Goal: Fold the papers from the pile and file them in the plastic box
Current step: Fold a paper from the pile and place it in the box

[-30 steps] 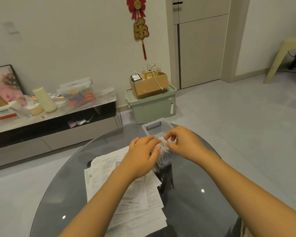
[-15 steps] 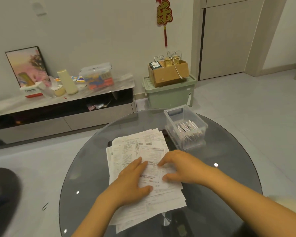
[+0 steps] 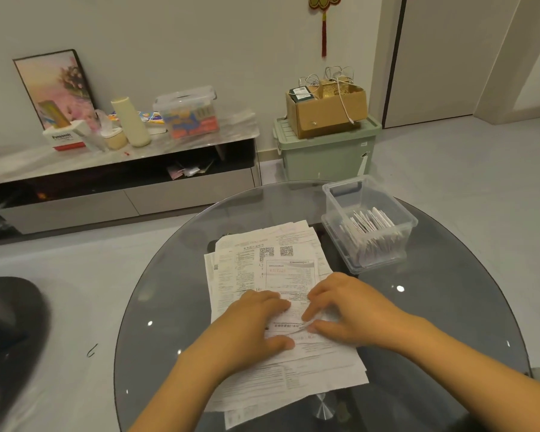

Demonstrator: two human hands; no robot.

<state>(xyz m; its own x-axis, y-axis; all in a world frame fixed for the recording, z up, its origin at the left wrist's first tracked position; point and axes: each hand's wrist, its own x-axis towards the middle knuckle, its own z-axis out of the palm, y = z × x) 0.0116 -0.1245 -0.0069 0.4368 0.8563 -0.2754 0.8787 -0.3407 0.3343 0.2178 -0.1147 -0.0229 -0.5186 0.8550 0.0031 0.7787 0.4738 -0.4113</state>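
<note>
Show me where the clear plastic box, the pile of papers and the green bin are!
clear plastic box (image 3: 401, 219): head view, on its right rim.
pile of papers (image 3: 247, 254): head view, on the top sheet's upper left part.
green bin (image 3: 325, 157): head view, on its front wall.

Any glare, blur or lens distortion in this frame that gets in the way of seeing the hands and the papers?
Head view: small bright lamp glints dot the glass table but miss the paper pile; wide-angle bending curves the table rim and wall lines; left hand and right hand look slightly soft; fine print unreadable.
</note>
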